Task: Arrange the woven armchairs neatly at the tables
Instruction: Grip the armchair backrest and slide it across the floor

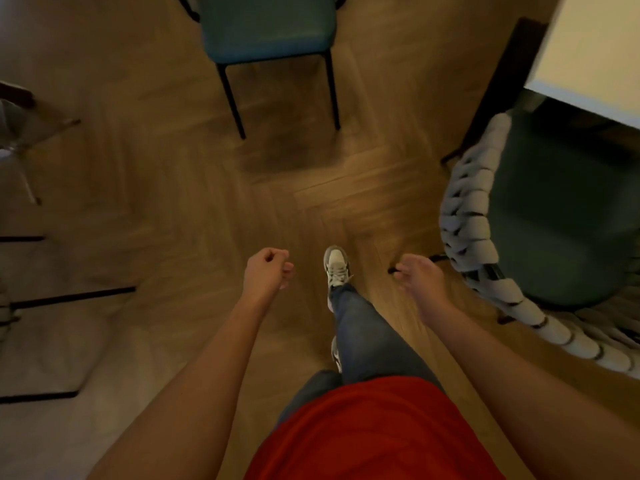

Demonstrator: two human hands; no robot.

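Note:
A woven armchair (485, 244) with a thick grey rope back and dark green seat stands at the right, tucked against a pale table (595, 57). My right hand (420, 277) hangs just left of its backrest, fingers loosely curled, holding nothing and not touching it. My left hand (266, 270) is out in front over the wooden floor, fingers curled shut on nothing. A second chair with a teal seat (266, 26) and thin black legs stands ahead at the top centre. The picture is motion-blurred.
My legs in jeans and a grey sneaker (336, 266) step forward over the herringbone wood floor (173, 174). Black chair or table legs (69, 296) cross the left edge over a lighter floor area. Another furniture piece (20, 123) shows at upper left.

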